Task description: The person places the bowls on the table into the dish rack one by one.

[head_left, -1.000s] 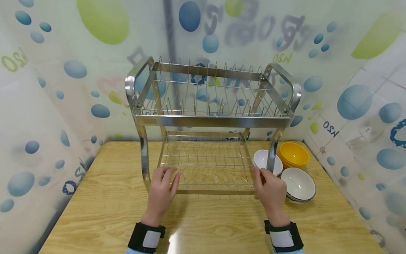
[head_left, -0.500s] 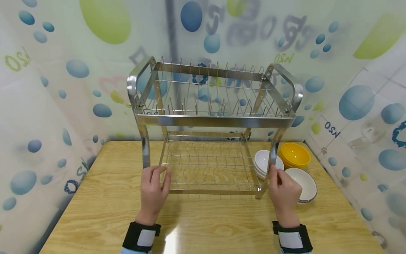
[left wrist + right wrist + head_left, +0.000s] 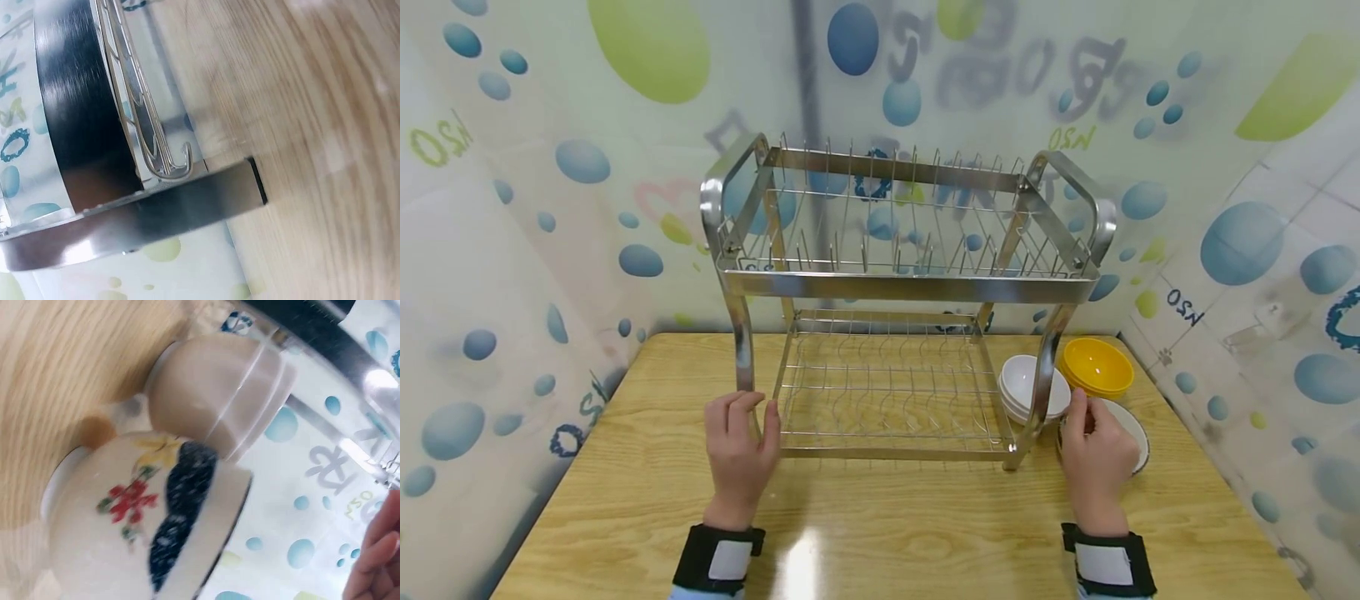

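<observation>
A two-tier metal dish rack stands on the wooden table. In the head view my left hand hangs by its front left leg, fingers loosely bent and holding nothing. The left wrist view shows a rack leg but no hand. Over at the right, my right hand is in front of a floral bowl, partly hiding it in the head view. Its fingers are loosely curled, apart from the bowl. White bowls are stacked beside the rack's right leg, with yellow bowls behind.
The wooden table runs back to a patterned wall covering, which also rises along both sides. The rack's upper tier has upright wires, and a wire shelf forms its lower tier.
My hands have moved apart. The left has shifted left to the rack's leg, and the right has moved right, from the rack's right leg to before the floral bowl. Rack and bowls stay put.
</observation>
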Demonstrator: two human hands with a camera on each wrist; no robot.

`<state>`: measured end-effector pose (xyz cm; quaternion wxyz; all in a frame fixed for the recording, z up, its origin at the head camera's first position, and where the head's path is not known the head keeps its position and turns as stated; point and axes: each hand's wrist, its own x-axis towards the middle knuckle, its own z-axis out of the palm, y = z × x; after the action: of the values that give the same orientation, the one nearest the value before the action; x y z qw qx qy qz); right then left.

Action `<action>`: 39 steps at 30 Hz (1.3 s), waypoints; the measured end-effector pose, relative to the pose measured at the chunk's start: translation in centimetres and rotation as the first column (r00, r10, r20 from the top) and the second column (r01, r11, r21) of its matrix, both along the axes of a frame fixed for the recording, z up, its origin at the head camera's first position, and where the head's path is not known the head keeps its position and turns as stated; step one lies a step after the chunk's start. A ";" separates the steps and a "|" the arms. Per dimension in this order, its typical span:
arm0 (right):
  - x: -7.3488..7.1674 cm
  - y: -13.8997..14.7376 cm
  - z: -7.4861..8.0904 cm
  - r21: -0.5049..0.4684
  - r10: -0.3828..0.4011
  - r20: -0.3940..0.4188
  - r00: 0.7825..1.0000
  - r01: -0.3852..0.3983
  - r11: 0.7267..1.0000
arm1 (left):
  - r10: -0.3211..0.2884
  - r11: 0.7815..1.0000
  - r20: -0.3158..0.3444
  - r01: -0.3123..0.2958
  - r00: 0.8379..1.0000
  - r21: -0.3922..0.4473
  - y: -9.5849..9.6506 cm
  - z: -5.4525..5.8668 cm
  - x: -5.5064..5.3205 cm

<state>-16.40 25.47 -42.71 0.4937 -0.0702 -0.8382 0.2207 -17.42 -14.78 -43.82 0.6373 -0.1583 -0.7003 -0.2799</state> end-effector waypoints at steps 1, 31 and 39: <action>0.0 0.2 -0.1 0.001 -0.011 0.003 1.000 0.011 1.000 | 0.003 1.000 -0.001 -0.003 1.000 0.010 -0.1 0.0 0.0; 0.8 7.3 -1.9 -0.216 -0.132 0.622 0.772 0.331 0.919 | 0.078 0.996 0.227 -0.085 0.971 0.022 -5.3 -1.5 0.1; 0.9 8.7 -1.9 -0.190 -0.055 0.821 0.569 0.362 0.912 | 0.103 0.994 0.340 -0.111 0.935 0.003 -5.9 -1.4 0.2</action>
<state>-15.46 34.15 -44.63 0.0677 -0.3452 -0.9035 0.2446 -17.22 -20.68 -45.20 0.5233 -0.0623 -0.8039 -0.2756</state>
